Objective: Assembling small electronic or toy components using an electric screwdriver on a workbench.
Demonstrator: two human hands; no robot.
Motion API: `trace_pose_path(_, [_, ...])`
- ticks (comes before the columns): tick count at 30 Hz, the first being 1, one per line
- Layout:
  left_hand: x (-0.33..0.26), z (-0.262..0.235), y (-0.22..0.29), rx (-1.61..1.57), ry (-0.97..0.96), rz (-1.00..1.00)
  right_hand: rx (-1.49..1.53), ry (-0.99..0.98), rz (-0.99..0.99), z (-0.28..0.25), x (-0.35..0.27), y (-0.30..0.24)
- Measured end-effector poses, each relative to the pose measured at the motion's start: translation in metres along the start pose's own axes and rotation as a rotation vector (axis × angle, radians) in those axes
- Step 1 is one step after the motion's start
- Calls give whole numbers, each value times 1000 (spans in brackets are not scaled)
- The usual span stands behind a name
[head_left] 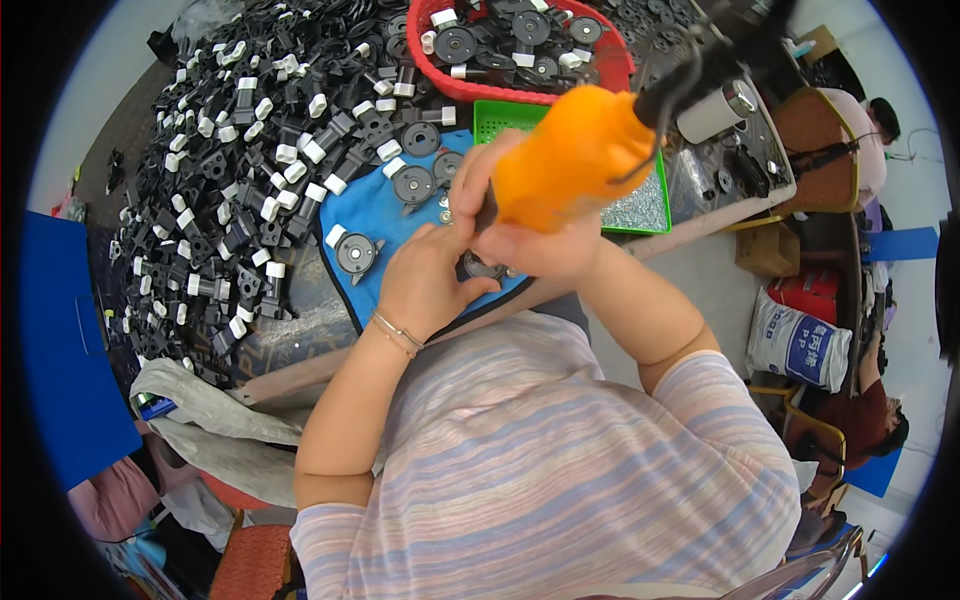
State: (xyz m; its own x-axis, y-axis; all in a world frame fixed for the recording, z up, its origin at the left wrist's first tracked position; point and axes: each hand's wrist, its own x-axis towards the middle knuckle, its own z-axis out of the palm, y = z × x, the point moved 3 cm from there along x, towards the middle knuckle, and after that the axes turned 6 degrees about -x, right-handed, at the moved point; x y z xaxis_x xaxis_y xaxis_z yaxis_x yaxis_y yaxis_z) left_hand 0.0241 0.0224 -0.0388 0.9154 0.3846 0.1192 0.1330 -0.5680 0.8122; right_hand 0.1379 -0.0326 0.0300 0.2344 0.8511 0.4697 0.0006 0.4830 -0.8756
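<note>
My right hand (545, 245) is wrapped round an orange electric screwdriver (575, 155), tilted with its dark cable end up to the right. Its tip is hidden behind my fingers. My left hand (425, 280), a thin bracelet at the wrist, steadies a black round plastic part (480, 265) on a blue cloth (400, 225). Fingers of both hands meet over this part and cover much of it. Beside my left hand on the cloth lies another round black part with a white end (355, 253). Farther up sit more round parts (412, 184) and some small metal pieces (446, 216).
A large heap of black parts with white ends (240, 150) covers the table's left side. Beyond the cloth stand a red basket (425, 75) of similar parts and a green tray (485, 120) with small silver screws (640, 205). A white cylinder (715, 112) stands farther right.
</note>
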Motion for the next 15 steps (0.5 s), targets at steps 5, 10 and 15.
trace_pose_path(5, [-2,2,-4,56,15,-7,130,-40,-50,-22,10,-19])
trace_pose_path(10, [-1,2,-3,72,5,-31,7,115,-120,-54,9,-20])
trace_pose_path(15, [0,1,0,77,-1,-34,-58,229,-14,-51,-3,3])
